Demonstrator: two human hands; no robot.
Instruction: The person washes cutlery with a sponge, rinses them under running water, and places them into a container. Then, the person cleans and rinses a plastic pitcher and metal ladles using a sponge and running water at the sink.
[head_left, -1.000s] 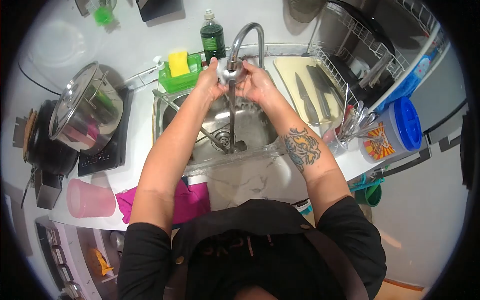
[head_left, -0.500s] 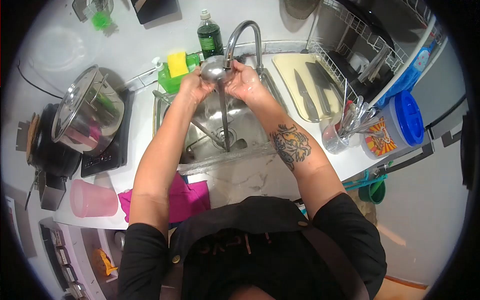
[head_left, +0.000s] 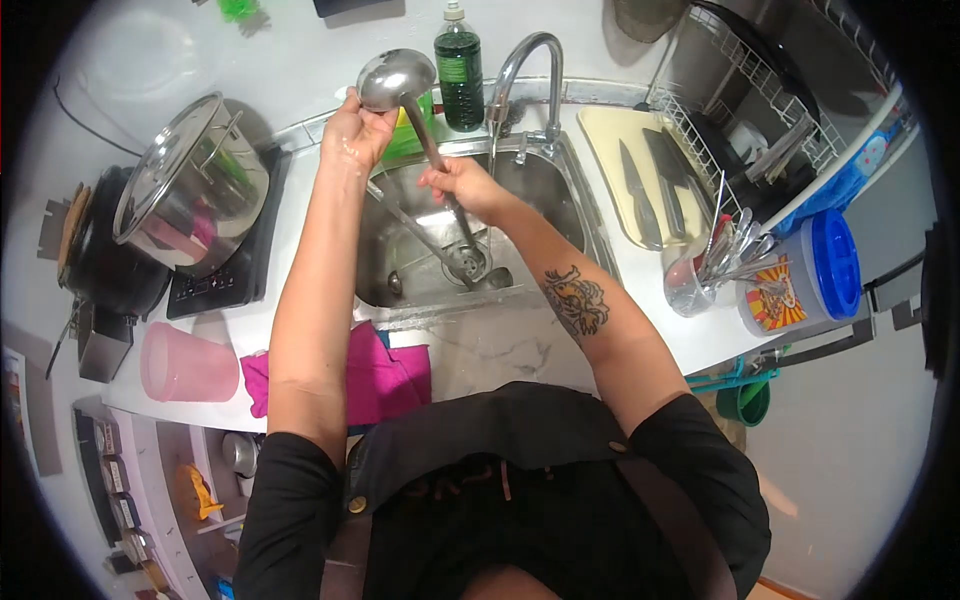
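A steel ladle [head_left: 397, 82] is held up above the left side of the steel sink [head_left: 545, 235], its bowl at the top and its handle slanting down to the right. My left hand [head_left: 357, 132], wet with a little suds, holds the rim of the bowl. Around the handle, my right hand [head_left: 465, 188] has its fingers closed. Water runs from the curved faucet [head_left: 530, 45], right of the ladle. Another long-handled metal utensil [head_left: 420, 235] leans inside the sink near the drain. Behind my left hand a green soap caddy [head_left: 405, 140] is partly hidden.
A cutting board [head_left: 610, 135] with two knives lies right of the sink, beside a cup of cutlery [head_left: 690, 285] and a blue-lidded container [head_left: 800, 275]. Leftward stand a big pot [head_left: 195, 190], a pink tub [head_left: 188, 362] and a magenta cloth [head_left: 390, 385]. A green bottle [head_left: 459, 75] is behind.
The ladle has moved left, out from under the faucet, and its bowl is higher. My right hand has shifted from the bowl down to the handle; my left stays at the bowl.
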